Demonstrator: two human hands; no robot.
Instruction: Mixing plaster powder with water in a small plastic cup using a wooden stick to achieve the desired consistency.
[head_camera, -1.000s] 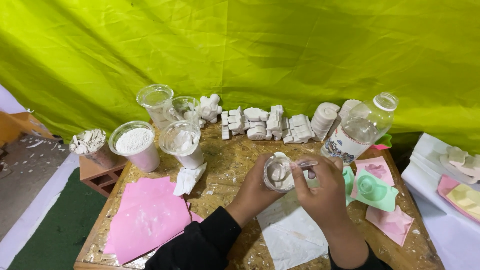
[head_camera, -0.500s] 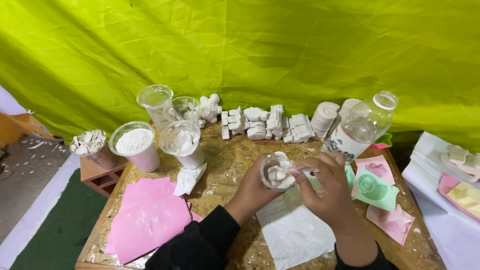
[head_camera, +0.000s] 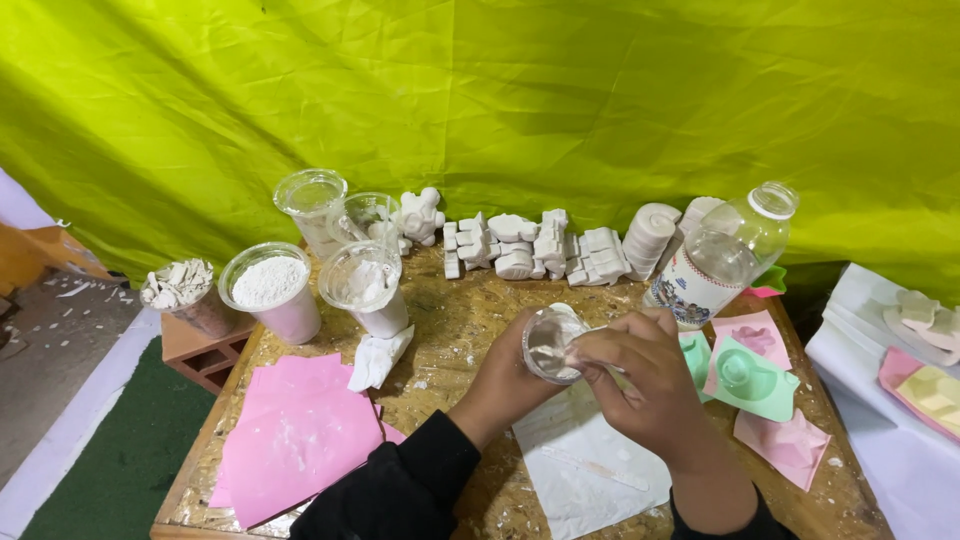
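Over the middle of a chipboard table (head_camera: 455, 330), my left hand (head_camera: 502, 378) grips a small clear plastic cup (head_camera: 549, 345), tilted with its mouth toward me. Whitish paste coats the inside. My right hand (head_camera: 640, 375) is closed on a thin stick (head_camera: 578, 350) whose end reaches into the cup. Both hands hover above a white sheet (head_camera: 585, 465) on which another flat stick (head_camera: 598, 467) lies.
Pink sheets (head_camera: 300, 435) lie at the front left. Clear cups of white powder (head_camera: 272, 288) stand at the back left, a crumpled tissue (head_camera: 378, 355) beside them. White plaster casts (head_camera: 530, 243) line the back edge. A clear bottle (head_camera: 722, 255) and green (head_camera: 752, 375) and pink moulds (head_camera: 790, 445) sit on the right.
Both hands with the cup have shifted slightly, and my right hand has closed in over the cup's mouth with the stick. Nothing else on the table has moved.
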